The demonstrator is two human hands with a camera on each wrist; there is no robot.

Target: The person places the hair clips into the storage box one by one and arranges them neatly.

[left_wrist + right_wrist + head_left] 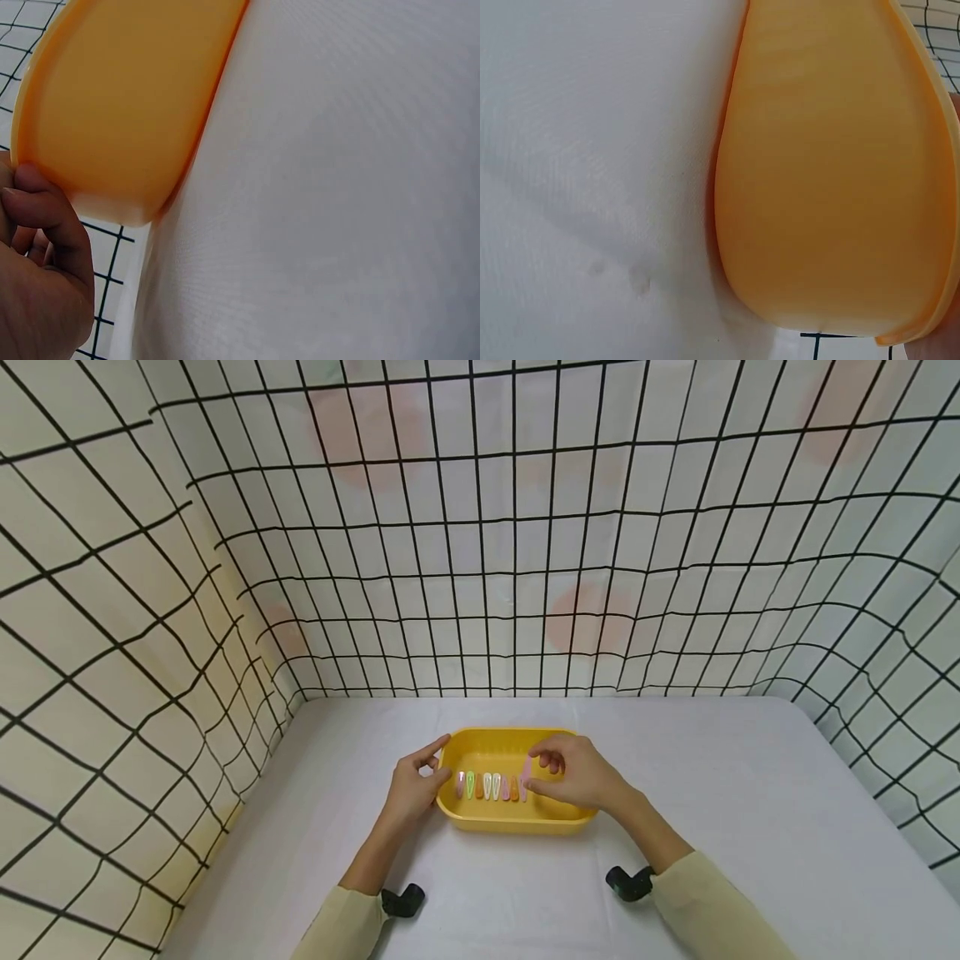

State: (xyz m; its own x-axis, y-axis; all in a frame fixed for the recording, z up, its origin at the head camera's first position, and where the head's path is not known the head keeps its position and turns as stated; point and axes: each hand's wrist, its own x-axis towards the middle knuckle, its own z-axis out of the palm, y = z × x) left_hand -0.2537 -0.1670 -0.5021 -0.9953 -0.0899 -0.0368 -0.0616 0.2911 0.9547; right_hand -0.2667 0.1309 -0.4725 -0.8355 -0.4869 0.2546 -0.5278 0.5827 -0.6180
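A yellow plastic tray (pixel 517 827) stands on the table, with a row of small snap hair clips inside, among them a green clip (pixel 470 785), an orange clip (pixel 479 786) and a white clip (pixel 487 786). My left hand (pixel 412 789) grips the tray's left rim, its thumb over the inside. Above the row's right end, my right hand (pixel 581 772) holds a pink hair clip (pixel 527 767) between thumb and forefinger. In the left wrist view, curled fingers (pixel 52 214) touch the tray's edge. The right wrist view mostly shows the tray's outer wall (pixel 832 172); the clips are hidden there.
A white cloth covers the table (pixel 750 810). Black grid mesh (pixel 517 543) over pale fabric stands behind and on both sides. A black wrist device (pixel 402 901) sits by the left cuff, another black device (pixel 628 883) by the right.
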